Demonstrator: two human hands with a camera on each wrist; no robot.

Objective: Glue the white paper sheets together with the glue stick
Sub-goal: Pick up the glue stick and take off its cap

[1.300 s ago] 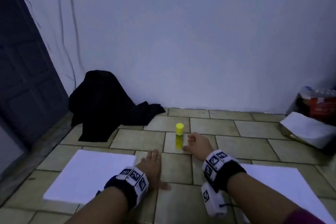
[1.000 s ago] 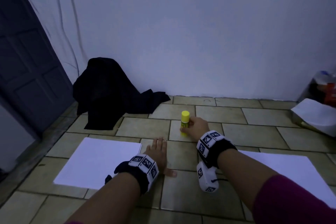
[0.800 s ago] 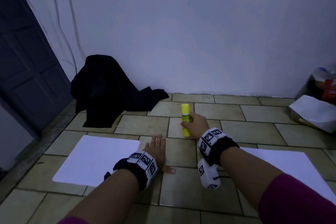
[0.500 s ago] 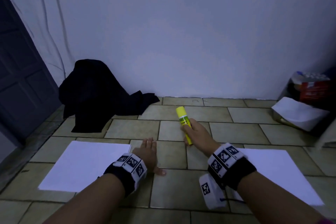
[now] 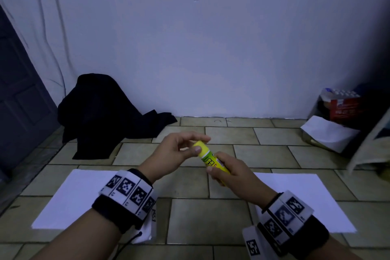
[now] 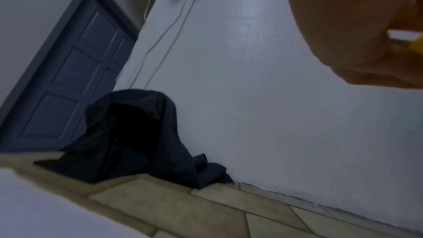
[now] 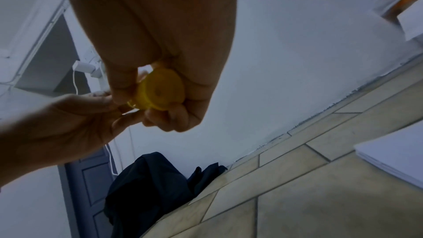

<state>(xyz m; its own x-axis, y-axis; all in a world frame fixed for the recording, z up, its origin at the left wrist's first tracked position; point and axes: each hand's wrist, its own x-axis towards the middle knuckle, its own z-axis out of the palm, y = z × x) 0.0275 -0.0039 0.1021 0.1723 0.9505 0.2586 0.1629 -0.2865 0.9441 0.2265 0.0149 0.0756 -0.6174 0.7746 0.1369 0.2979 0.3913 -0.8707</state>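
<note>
My right hand (image 5: 231, 175) gripped smooth yellow plastic glue stick (image 5: 212, 159), cylinder tilted, held above tiled floor (image 5: 209, 213), fingers curled round printed barrel. My left hand (image 5: 175, 151) pinched rounded cap end between thumb and fingertips (image 5: 205, 138); cap seemed on, view dim. Flat white paper sheets lay on floor: left sheet (image 5: 69, 200), right sheet (image 5: 312, 198). Glazed rectangular tiles, olive-beige. Black cloth heap (image 5: 101, 112) slumped against wall. Far right, red box (image 5: 343, 107), contents unclear.
</note>
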